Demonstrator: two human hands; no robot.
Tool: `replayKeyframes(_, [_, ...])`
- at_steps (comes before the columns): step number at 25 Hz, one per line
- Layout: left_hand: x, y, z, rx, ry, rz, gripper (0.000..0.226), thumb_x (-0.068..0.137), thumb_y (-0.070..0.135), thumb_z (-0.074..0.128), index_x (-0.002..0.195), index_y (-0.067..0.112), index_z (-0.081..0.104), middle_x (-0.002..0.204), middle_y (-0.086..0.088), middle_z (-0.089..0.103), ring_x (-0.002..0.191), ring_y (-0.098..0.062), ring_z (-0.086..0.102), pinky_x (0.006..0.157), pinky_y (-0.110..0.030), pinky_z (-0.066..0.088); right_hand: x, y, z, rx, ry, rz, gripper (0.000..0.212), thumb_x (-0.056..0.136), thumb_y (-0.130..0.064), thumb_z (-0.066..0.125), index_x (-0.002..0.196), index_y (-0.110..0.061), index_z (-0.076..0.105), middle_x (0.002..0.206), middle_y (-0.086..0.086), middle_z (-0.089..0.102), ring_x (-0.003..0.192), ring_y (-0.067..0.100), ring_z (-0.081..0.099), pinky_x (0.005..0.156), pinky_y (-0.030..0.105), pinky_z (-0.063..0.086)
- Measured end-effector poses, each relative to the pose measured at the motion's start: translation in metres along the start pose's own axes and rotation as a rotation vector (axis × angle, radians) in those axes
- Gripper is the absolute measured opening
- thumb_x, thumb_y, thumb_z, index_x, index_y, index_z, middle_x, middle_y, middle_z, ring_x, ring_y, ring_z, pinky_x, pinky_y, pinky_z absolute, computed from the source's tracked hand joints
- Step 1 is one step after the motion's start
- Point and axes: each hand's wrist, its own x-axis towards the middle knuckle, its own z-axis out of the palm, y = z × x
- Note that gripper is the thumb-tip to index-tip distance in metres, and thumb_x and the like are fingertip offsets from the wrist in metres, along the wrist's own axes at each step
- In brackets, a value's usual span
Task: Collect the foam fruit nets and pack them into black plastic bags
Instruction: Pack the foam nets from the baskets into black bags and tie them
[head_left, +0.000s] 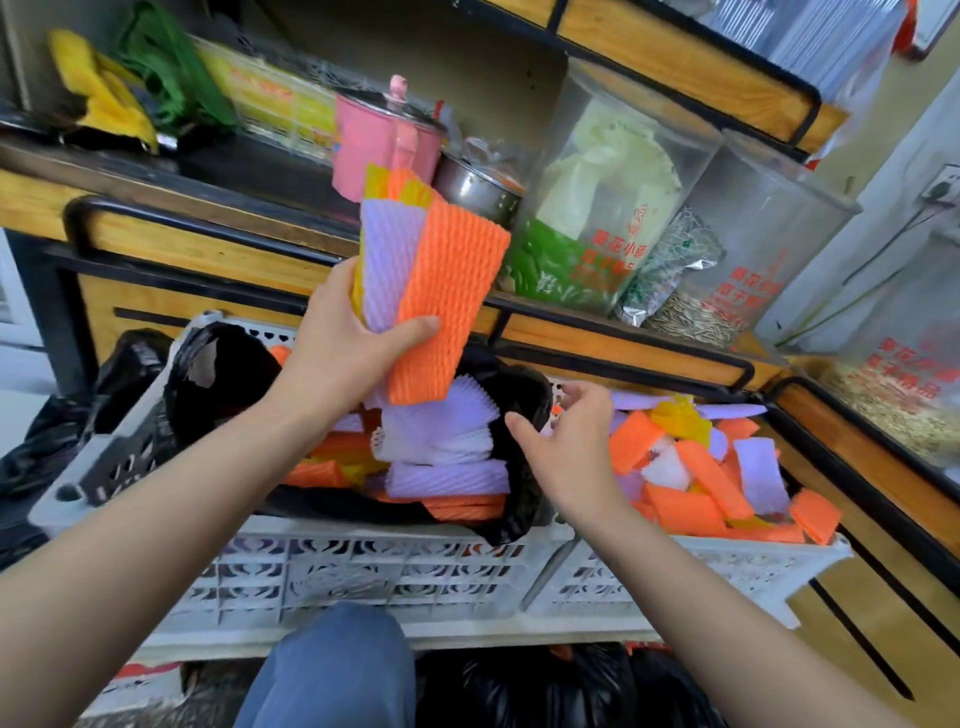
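Wood-fronted shelving (208, 254) with black metal edging fills the picture from nine o'clock across twelve to three. Below it, at six o'clock, sits a white perforated plastic crate (395, 566).

On the shelf at two o'clock stand clear tilted bins (613, 208) with red print.

A black plastic bag (228, 374) lies open in the crate's left half, toward eight o'clock. It is partly filled with flattened foam nets (447, 467) in lilac, white and orange, lying on their sides.

In the crate's right half, at four o'clock, a loose heap of nets (696, 483) lies jumbled. Most are orange, with some lilac, white and one crumpled yellow piece. Each is a flat ribbed sleeve with a diamond mesh texture.

At the centre, just toward twelve o'clock, the left hand (353, 353) grips an upright bundle of nets (441, 291) above the bag's mouth. The thumb lies across the orange net in front, with lilac and yellow ones fanned behind it.

The right hand (576, 447), at five o'clock, hovers over the bag's right edge with its fingers loosely spread, holding nothing.

A pink lidded pot (379, 150) stands on the shelf at twelve o'clock, behind the bundle.
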Motion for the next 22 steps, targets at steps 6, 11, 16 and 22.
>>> replayKeyframes(6, [-0.013,-0.003,-0.003,0.233,-0.145,0.063,0.063,0.075,0.030,0.076,0.123,0.018,0.037,0.099,0.016,0.046,0.088,0.000,0.048,0.063,0.000,0.037,0.016,0.019,-0.007,0.420,-0.127,0.374,0.011,0.090,-0.007,0.059,0.080,-0.010,0.058,0.073,0.001,0.059,0.067,0.013,0.056,0.060,0.020,0.044])
replayKeyframes(11, [-0.021,-0.014,0.024,0.674,-0.442,0.362,0.075,0.078,0.044,0.069,0.138,0.016,0.034,0.120,0.002,0.039,0.114,-0.015,0.037,0.094,-0.026,0.029,0.023,0.012,-0.047,0.504,-0.125,0.302,0.012,0.091,-0.009,0.059,0.079,-0.012,0.062,0.063,0.000,0.059,0.041,-0.004,0.051,0.048,0.012,0.049])
replayKeyframes(16, [-0.029,-0.034,0.047,1.014,-0.689,0.467,0.064,0.087,0.047,0.057,0.137,0.017,0.033,0.126,-0.002,0.043,0.117,-0.020,0.039,0.101,-0.033,0.032,0.025,0.014,-0.059,0.520,-0.139,0.292,0.014,0.091,-0.009,0.059,0.077,-0.015,0.061,0.071,0.004,0.062,0.049,0.001,0.058,0.060,0.021,0.056])
replayKeyframes(22, [-0.018,-0.039,0.024,1.246,-0.833,0.499,0.062,0.089,0.032,0.056,0.143,0.022,0.025,0.127,0.001,0.040,0.119,-0.016,0.036,0.102,-0.028,0.028,0.027,0.013,-0.059,0.506,-0.131,0.252,0.009,0.091,-0.009,0.059,0.082,-0.011,0.063,0.070,0.003,0.058,0.049,0.000,0.055,0.055,0.017,0.053])
